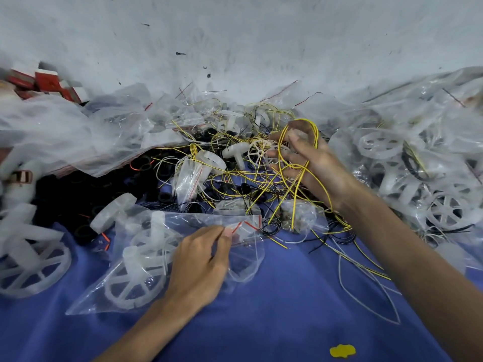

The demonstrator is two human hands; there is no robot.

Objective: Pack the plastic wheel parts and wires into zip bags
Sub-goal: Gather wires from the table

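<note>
On blue cloth [287,296]: left hand [201,265] pinches zip bag [146,257] mouth, wheels [130,280] inside. Right hand [311,163] curled round yellow wire [292,163] loops over pile.

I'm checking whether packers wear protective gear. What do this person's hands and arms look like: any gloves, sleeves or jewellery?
None shows. The left hand and right hand are bare, with no gloves, rings or tape on the fingers. The left forearm and right forearm are bare too, as far as the frame shows: no sleeve, watch or wristband.
</note>
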